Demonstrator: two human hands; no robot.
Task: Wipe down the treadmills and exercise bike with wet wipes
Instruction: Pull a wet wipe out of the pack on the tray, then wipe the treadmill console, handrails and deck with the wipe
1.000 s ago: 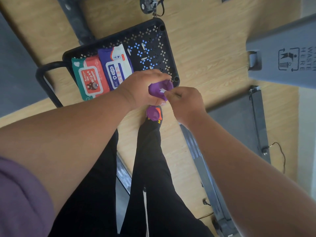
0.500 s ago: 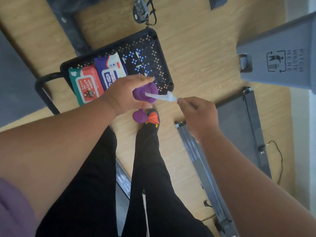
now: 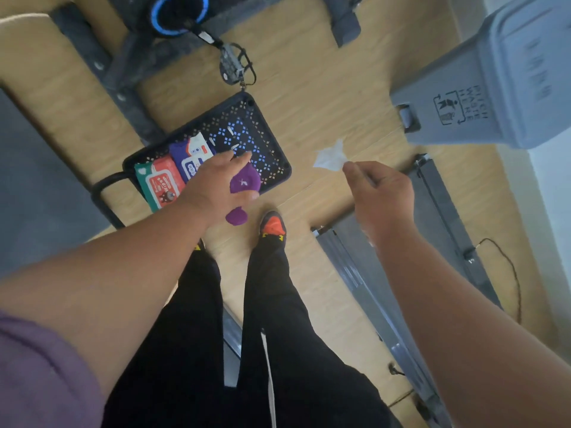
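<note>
Two flat wipe packs, red-green (image 3: 160, 184) and purple-white (image 3: 192, 156), lying in black perforated plastic basket (image 3: 272, 140) on wood floor; grey waste bin (image 3: 482, 97) upper right, dark treadmill deck (image 3: 438, 208) below right hand. Left hand (image 3: 216, 183) gripping purple wipe canister (image 3: 245, 182), flip lid (image 3: 236, 216) hanging open. Right hand (image 3: 381, 193) pinching white wet wipe (image 3: 330, 157), pulled clear, well apart from canister.

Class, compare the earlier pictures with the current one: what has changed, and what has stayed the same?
The right hand has pulled the white wipe free of the purple wipes canister and moved it rightward. The left hand still holds the canister, fingers now straighter. The two wipe packs stay in the black basket.
</note>
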